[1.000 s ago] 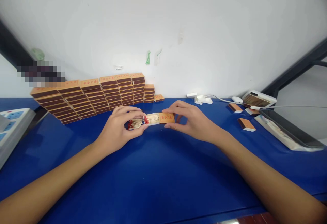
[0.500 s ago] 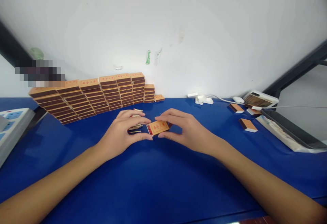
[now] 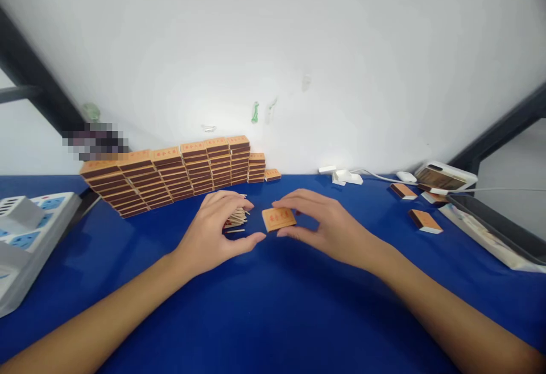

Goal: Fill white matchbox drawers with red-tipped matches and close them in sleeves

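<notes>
My right hand [image 3: 322, 220] grips a small orange matchbox [image 3: 279, 218] with red lettering between thumb and fingers, just above the blue table. The box's inner tray looks pushed in. To its left, my left hand [image 3: 222, 223] is open, thumb and fingers apart and clear of the box. Behind and partly under its fingers lies a loose pile of matches [image 3: 237, 218], partly hidden by the hand. One stray match [image 3: 235, 230] lies in front of the pile.
Stacked matchboxes [image 3: 196, 163] form a wall at the back left, with a single matchbox [image 3: 272, 175] at its right end. Loose matchboxes [image 3: 425, 221], a white cable [image 3: 375, 176] and a phone [image 3: 446, 176] lie right. A power strip [image 3: 42, 231] stands left.
The matchbox's tray, showing red match heads before, now sits inside its sleeve. My left thumb and fingers have come away from the box and spread. The view has shifted slightly.
</notes>
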{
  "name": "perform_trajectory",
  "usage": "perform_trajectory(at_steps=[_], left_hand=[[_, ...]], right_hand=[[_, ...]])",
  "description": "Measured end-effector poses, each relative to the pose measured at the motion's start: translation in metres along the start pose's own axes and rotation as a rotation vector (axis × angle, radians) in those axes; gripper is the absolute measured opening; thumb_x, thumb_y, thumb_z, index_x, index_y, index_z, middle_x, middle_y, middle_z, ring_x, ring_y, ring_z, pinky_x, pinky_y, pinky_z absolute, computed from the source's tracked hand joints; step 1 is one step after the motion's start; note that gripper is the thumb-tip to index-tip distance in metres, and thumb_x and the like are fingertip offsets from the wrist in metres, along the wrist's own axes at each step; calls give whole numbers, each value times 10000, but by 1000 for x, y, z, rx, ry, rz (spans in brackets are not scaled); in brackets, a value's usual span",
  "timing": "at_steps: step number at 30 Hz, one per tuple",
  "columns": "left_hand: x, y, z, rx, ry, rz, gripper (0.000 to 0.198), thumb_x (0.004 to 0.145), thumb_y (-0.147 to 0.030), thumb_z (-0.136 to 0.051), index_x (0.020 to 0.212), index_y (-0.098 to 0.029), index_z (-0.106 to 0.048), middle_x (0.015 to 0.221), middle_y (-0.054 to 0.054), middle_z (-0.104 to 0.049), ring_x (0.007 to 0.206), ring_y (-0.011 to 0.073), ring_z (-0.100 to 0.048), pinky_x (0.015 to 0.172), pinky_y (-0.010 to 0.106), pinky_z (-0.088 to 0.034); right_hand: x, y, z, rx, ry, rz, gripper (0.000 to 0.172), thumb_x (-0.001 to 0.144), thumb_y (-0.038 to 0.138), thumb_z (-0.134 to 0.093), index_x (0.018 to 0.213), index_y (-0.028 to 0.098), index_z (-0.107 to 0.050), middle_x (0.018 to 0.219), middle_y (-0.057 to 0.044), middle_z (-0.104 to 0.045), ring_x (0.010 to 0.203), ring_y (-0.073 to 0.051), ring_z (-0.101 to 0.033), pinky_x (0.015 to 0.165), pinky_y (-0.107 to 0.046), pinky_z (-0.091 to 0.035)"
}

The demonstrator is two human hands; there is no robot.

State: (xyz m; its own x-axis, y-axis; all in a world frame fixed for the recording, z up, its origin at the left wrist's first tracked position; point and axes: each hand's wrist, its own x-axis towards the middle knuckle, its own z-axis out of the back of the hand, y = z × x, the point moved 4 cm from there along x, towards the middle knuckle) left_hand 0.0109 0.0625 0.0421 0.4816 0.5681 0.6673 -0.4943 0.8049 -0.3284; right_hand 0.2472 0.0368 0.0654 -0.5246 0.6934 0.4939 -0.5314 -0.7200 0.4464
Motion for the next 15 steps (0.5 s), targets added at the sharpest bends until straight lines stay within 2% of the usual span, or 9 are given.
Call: perform_trajectory(at_steps=[3,5,7,11,15], left_hand=[[-2,-14,2,81,-91,-155,292,931,-356,-805,1127,-193,-662,1044,80,-761,1002,257,-706,923,449,-567],[-5,-25,-2,101,-56,-317,201,953,-301,-772,1062,-176,-658,922,65,-746,904,239,-701,851,416,-571],[-8,-33,-7,106,4,-425,137,976,-273,-736,1018,-164,-664,869,63,-732,839,221,-687,794,381,-573],[-11,-37,-11,130,24,-475,130,1000,-283,-694,989,-155,-676,827,55,-725,836,223,-691,799,378,-582],[-12,-37,-12,197,33,-505,173,1017,-299,-658,917,-159,-676,774,44,-703,826,218,-688,803,367,-577]], right_hand=[[16,-11,8,-32,-126,-45,350,965,398,-798,1277,255,-731,1154,-89,-762,970,-244,-707,858,-417,-613],[35,-14,13,-64,-162,-26,328,951,386,-814,1239,253,-734,1132,-85,-769,962,-249,-681,856,-426,-590],[60,-15,16,-95,-161,3,316,928,364,-841,1200,245,-733,1121,-80,-772,1038,-270,-654,886,-433,-564],[122,-7,20,-82,-147,4,290,928,358,-838,1164,241,-715,1190,-81,-741,1101,-273,-598,918,-420,-514],[184,23,-2,-28,-112,102,270,915,356,-848,1101,221,-706,1170,-75,-718,1120,-258,-575,981,-406,-448]])
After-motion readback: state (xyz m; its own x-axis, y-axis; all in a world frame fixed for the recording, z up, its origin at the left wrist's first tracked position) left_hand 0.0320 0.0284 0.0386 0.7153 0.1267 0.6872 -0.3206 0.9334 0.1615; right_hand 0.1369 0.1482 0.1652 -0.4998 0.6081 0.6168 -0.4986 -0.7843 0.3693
